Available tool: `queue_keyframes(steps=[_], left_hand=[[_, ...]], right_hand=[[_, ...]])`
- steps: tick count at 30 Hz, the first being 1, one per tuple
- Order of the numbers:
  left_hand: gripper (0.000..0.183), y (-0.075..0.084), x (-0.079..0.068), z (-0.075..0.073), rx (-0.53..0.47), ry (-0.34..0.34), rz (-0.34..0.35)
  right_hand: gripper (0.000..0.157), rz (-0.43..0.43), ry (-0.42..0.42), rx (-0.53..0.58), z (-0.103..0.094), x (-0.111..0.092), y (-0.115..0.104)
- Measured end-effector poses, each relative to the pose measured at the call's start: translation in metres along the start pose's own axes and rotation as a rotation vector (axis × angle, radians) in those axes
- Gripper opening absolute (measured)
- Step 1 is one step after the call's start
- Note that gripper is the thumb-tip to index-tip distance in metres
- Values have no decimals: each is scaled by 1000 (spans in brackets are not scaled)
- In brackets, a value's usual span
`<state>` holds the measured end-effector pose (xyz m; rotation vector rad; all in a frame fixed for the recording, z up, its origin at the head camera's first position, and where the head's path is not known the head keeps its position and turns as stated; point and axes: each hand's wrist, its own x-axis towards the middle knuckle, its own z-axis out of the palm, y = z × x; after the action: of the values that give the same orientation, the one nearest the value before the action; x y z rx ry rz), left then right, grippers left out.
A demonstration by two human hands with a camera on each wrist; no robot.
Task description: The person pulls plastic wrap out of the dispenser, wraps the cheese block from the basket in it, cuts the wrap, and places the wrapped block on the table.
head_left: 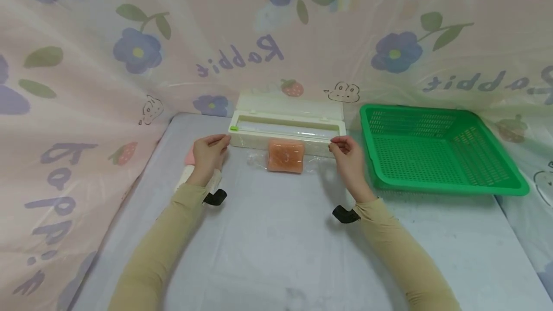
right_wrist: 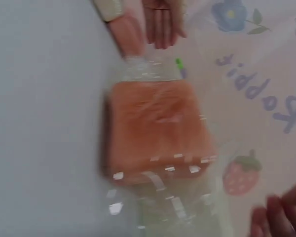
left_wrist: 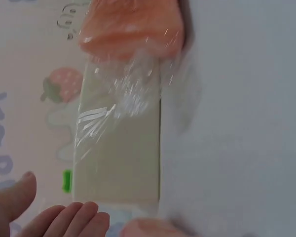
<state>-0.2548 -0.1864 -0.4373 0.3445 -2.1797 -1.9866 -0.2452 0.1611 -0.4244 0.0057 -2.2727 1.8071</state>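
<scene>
A white cling film dispenser (head_left: 281, 143) stands at the back of the table with its lid (head_left: 289, 107) raised. Inside lies a roll of clear film (head_left: 285, 130); a green slide cutter (head_left: 234, 128) sits at the left end. Against its front rests an orange block with inward-curving sides (head_left: 286, 156), wrapped in crinkled clear film (left_wrist: 130, 94). My left hand (head_left: 210, 155) is at the dispenser's front left corner, thumb and fingers apart in the left wrist view. At the front right corner is my right hand (head_left: 349, 162), fingers loosely bent; no film shows between them.
A green perforated basket (head_left: 436, 152) stands to the right of the dispenser. Partly hidden behind my left hand lie a pink piece (head_left: 189, 157) and a white piece (head_left: 184, 175). A printed curtain (head_left: 242, 28) hangs behind the white-covered table (head_left: 276, 244).
</scene>
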Motion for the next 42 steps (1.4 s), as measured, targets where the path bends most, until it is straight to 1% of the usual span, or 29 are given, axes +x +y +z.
queue_keyframes(steps=[2,3,5,8,9,11,13,16,18,21,25,27,30,34,39,42], left_hand=[[43,3,8,-4,64,-23,2],[47,4,11,-5,102,-45,-3],[57,5,19,-7,173,-105,-21],[65,4,29,-6,211,-204,-56],[66,3,32,-6,217,-233,-58],[65,1,39,-4,212,-275,-51],[64,0,46,-2,220,-289,-34],[65,1,52,1,255,-296,-15],[65,2,55,2,289,-289,-9],[64,3,58,2,343,-290,5],[63,2,62,3,398,-284,9],[64,1,63,3,395,-281,0],[64,1,64,4,379,-281,-8],[63,2,66,3,364,-284,-17],[61,5,67,3,367,-297,-20],[59,6,66,3,366,-304,-14]], right_hand=[[22,-1,-106,26,4,12,-11],[23,5,-170,37,7,18,-16],[24,14,-292,18,15,31,-24],[27,11,-457,-24,31,50,-33],[29,11,-506,-41,37,56,-34],[31,17,-587,-60,48,67,-36],[34,34,-642,-46,58,76,-37],[38,51,-697,-26,73,86,-38],[38,51,-720,-3,84,90,-38],[38,45,-732,41,101,93,-38],[38,56,-722,128,123,93,-36],[37,59,-708,164,133,92,-35],[36,30,-691,189,146,91,-34],[34,-10,-671,197,162,89,-31],[29,-30,-629,169,181,85,-27],[26,-60,-600,75,190,81,-26]])
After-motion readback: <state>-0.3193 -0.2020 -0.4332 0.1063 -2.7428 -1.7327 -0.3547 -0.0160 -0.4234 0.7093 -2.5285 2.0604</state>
